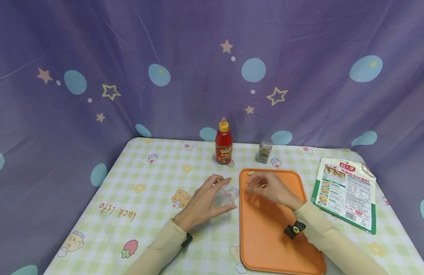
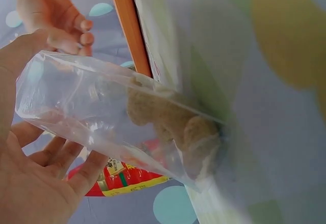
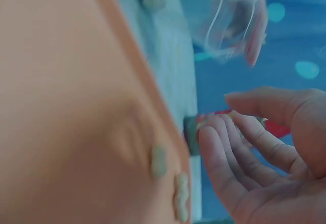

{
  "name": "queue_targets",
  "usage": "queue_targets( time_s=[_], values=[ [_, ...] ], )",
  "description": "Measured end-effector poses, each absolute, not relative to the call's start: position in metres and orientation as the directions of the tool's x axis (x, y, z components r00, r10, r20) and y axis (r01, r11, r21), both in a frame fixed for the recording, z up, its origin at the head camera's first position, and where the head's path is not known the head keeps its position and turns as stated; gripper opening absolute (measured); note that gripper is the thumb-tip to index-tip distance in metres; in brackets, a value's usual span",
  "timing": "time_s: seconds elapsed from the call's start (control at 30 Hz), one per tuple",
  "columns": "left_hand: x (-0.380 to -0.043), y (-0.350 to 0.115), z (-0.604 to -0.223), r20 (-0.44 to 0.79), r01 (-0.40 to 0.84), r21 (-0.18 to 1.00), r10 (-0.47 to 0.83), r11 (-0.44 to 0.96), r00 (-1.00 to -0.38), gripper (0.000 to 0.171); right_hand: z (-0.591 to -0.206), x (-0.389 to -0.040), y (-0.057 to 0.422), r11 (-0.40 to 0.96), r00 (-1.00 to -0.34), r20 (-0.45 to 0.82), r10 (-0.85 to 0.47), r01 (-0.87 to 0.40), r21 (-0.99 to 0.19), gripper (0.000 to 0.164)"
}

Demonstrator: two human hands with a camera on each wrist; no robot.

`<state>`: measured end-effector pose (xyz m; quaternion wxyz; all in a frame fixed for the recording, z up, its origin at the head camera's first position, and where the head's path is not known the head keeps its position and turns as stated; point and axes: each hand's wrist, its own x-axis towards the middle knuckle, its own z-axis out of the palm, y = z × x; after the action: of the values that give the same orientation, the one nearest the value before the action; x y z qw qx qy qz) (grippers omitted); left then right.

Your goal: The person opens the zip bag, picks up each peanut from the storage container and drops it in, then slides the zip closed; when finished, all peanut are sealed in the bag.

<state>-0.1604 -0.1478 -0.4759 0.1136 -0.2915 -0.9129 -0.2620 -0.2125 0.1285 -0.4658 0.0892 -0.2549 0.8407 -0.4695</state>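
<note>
My left hand (image 1: 209,200) was just left of the orange tray (image 1: 273,233), thumb on one side and fingers on the other, curved round a clear plastic bag (image 2: 86,102). I held the bag by its upper part, its mouth spread wide. Brown, peanut-like pieces (image 2: 170,117) lay bunched at its bottom end; I cannot tell whether that end touched the patterned tablecloth (image 1: 146,206) beside the tray.

My right hand (image 1: 271,189) was above the far left part of the tray, across from the bag and apart from it. Its fingers were loosely bent, close to one another, with a modest gap to the thumb, and I could make out nothing between them. Below them, two pale peanuts (image 3: 181,197) lay on the tray near its rim, a little apart from each other.

Beyond the tray's far left corner stood a red sauce bottle (image 1: 224,148) with a yellow cap, upright. A small spice jar (image 1: 264,152) with a grey lid was just past the tray's far edge. To the right of the tray, a white and green packet (image 1: 345,194) lay flat, its printed side up.
</note>
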Motion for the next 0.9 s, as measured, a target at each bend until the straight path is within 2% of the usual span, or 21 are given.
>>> queue_targets(
  time_s=[0.23, 0.53, 0.9],
  values=[
    [-0.16, -0.149, -0.476, 0.341, 0.585, 0.407, 0.478, 0.702, -0.81, 0.08, -0.479, -0.226, 0.14, 0.484, -0.877, 0.07, -0.476, -0.328, -0.811, 0.015],
    [-0.161, -0.15, -0.477, 0.341, 0.582, 0.413, 0.474, 0.701, -0.812, 0.081, -0.492, -0.232, 0.14, 0.542, -0.866, 0.068, -0.496, -0.37, -0.754, 0.017],
    [-0.162, -0.15, -0.476, 0.339, 0.578, 0.421, 0.47, 0.7, -0.815, 0.082, -0.498, -0.227, 0.132, 0.539, -0.845, 0.058, -0.531, -0.39, -0.747, 0.014]
  ],
)
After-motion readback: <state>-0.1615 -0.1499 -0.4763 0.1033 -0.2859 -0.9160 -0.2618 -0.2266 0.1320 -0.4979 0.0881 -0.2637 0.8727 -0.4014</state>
